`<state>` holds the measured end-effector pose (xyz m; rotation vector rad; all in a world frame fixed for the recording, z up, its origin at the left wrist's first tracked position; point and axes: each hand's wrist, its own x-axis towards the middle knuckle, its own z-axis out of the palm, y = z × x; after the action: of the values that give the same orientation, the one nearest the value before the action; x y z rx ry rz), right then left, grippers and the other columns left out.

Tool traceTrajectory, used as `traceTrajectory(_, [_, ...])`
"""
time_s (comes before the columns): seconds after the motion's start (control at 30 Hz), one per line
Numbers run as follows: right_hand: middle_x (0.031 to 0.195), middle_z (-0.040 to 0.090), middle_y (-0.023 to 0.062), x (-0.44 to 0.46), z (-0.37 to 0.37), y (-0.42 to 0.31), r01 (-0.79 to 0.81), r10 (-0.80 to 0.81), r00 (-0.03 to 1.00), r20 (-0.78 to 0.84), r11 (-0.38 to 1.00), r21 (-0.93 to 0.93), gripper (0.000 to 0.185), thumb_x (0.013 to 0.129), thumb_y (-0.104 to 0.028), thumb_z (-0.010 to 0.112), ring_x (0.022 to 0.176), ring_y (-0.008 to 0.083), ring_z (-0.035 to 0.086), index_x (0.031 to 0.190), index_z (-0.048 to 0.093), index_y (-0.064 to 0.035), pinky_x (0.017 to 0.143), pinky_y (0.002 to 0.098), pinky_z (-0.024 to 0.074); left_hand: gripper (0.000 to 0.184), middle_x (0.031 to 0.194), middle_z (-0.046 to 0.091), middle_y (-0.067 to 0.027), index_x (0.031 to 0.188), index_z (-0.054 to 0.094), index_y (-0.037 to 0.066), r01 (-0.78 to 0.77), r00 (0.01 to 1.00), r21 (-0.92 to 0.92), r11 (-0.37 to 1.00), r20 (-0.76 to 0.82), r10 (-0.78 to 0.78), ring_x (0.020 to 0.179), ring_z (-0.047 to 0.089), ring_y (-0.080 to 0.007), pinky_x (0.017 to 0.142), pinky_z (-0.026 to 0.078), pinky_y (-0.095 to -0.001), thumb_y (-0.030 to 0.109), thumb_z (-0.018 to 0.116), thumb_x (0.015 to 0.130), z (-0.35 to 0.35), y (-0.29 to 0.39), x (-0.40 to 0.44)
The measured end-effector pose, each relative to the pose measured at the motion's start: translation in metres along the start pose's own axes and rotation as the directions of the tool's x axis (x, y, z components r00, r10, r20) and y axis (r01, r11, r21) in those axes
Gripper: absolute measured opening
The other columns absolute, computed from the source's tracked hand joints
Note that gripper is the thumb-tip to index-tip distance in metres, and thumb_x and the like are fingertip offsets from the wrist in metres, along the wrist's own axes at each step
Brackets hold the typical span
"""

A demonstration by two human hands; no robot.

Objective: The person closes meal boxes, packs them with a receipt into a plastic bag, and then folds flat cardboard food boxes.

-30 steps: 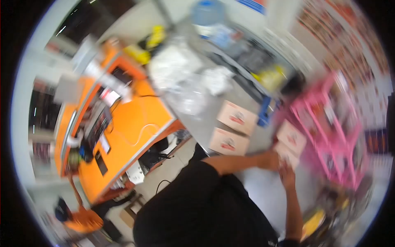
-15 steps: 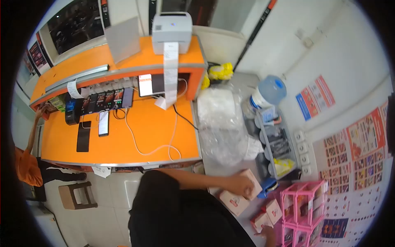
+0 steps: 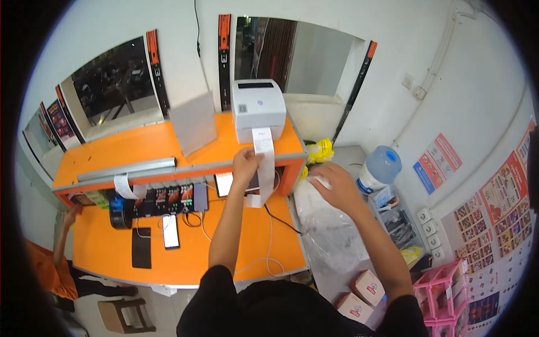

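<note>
Left hand [image 3: 247, 164]: closed, pinching the left edge of the receipt [image 3: 266, 174] between thumb and fingers, just below the printer [image 3: 258, 106].
Receipt: hanging from the printer's front slot in a long white strip, down past the front edge of the orange shelf [image 3: 123, 147], with the lower end bent back to the left above the desk [image 3: 105, 253].
Right hand [image 3: 336, 188]: at the upper end of the plastic bags [image 3: 331, 227], fingers bent; cannot tell whether gripping or only resting there.
Bags: lying on the grey table [image 3: 327, 281], right beside the desk, white toward the upper end, clear and crinkled lower down.
Boxes [image 3: 369, 287]: two, pale with red print, side by side on the table, near the right forearm.
Jug [image 3: 383, 171]: blue, upright, near the wall, beyond the dark packets [image 3: 397, 222].
Rack [image 3: 443, 295]: pink, at lower right, past the boxes.
Phones [image 3: 174, 196]: lined up under the shelf, to the left of the left hand.
Co-worker's hand [image 3: 72, 214]: by the far left end of the desk, too small to read the grip.
</note>
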<state>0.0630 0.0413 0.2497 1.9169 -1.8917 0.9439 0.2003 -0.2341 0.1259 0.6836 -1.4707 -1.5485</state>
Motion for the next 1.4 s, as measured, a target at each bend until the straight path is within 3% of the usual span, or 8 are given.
traceTrajectory(0.63, [0.084,0.062,0.0038,0.117,0.17,0.037,0.573,-0.594,0.803,0.049,0.748,-0.336,0.01,0.083,-0.014,0.072,0.085,0.0237,0.063,0.08,0.068,-0.0052,0.073,0.0378,0.0513,0.021,0.086,0.074,-0.005,0.118,0.073,-0.002,-0.017,0.998,-0.015,1.0,0.065,0.018,0.061,0.061,-0.008,0.046,0.043,-0.0233,0.001,0.067,0.098,-0.017,-0.022,-0.001])
traceTrajectory(0.73, [0.082,0.065,0.0051,0.118,0.163,0.034,0.205,-0.184,0.932,-0.312,0.978,0.035,0.006,0.083,-0.007,0.073,0.079,0.025,0.065,0.083,0.069,-0.0035,0.068,0.0398,0.0523,0.024,0.09,0.075,-0.0058,0.121,0.071,-0.002,-0.036,0.999,-0.062,0.997,0.002,0.037,0.064,0.062,-0.0087,0.049,0.045,-0.0228,0.002,0.067,0.098,-0.014,-0.022,-0.003])
traceTrajectory(0.83, [0.082,0.069,0.0071,0.101,0.132,0.032,-0.225,0.571,0.648,-0.504,0.776,0.589,0.006,0.082,-0.002,0.074,0.074,0.0266,0.065,0.086,0.07,-0.0024,0.065,0.0407,0.0528,0.031,0.089,0.075,-0.0073,0.125,0.07,-0.003,-0.086,0.989,0.047,0.995,-0.119,0.091,0.064,0.064,-0.0085,0.053,0.047,-0.0226,0.007,0.073,0.096,-0.005,0.001,-0.034])
traceTrajectory(0.93, [0.085,0.069,0.0087,0.03,0.057,0.006,-0.225,0.4,0.559,-0.727,0.916,0.332,0.015,0.081,0.005,0.076,0.067,0.0277,0.062,0.092,0.073,-0.0048,0.065,0.0379,0.0519,0.027,0.084,0.071,-0.0054,0.12,0.068,0.0,-0.213,0.939,0.21,0.954,-0.225,0.259,0.063,0.061,-0.0073,0.055,0.046,-0.0222,0.014,0.073,0.098,0.016,0.0,-0.077])
traceTrajectory(1.07, [0.091,0.07,0.0066,-0.131,0.006,-0.025,-0.125,-0.045,0.809,-0.585,0.961,-0.246,0.019,0.074,0.0,0.082,0.07,0.0231,0.059,0.088,0.074,-0.0094,0.066,0.0368,0.05,0.014,0.08,0.066,-0.0016,0.104,0.068,0.003,0.168,0.937,-0.182,0.969,0.335,-0.1,0.06,0.055,-0.0053,0.053,0.044,-0.022,0.016,0.071,0.101,0.096,0.048,-0.195])
traceTrajectory(1.17, [0.096,0.068,0.0063,-0.236,-0.02,-0.065,-0.305,0.08,0.818,-0.57,0.9,-0.311,0.025,0.075,-0.007,0.084,0.077,0.0239,0.059,0.097,0.075,-0.0109,0.067,0.0374,0.0496,0.015,0.076,0.062,0.0006,0.097,0.068,0.003,0.338,0.711,-0.036,0.94,0.665,-0.231,0.059,0.053,-0.0048,0.052,0.043,-0.0217,0.017,0.071,0.102,0.16,0.03,-0.266])
traceTrajectory(1.27, [0.103,0.064,0.005,-0.322,-0.048,-0.095,-0.591,0.355,0.667,-0.655,0.787,-0.175,0.036,0.077,-0.014,0.085,0.082,0.0239,0.059,0.11,0.073,-0.0089,0.069,0.0359,0.0491,0.017,0.075,0.063,0.0,0.098,0.068,0.002,0.289,0.524,0.147,0.946,0.803,-0.285,0.06,0.055,-0.005,0.054,0.045,-0.0217,0.018,0.07,0.102,0.216,0.008,-0.331])
traceTrajectory(1.4, [0.109,0.061,0.0049,-0.425,-0.1,-0.127,-0.777,0.773,0.043,-0.633,0.424,0.466,0.037,0.089,-0.016,0.082,0.088,0.0155,0.058,0.122,0.071,-0.0048,0.071,0.0291,0.0491,0.016,0.079,0.065,-0.0007,0.103,0.069,0.002,0.235,0.246,0.213,0.948,0.931,-0.27,0.063,0.057,-0.0053,0.057,0.047,-0.0215,0.018,0.071,0.102,0.289,-0.028,-0.427])
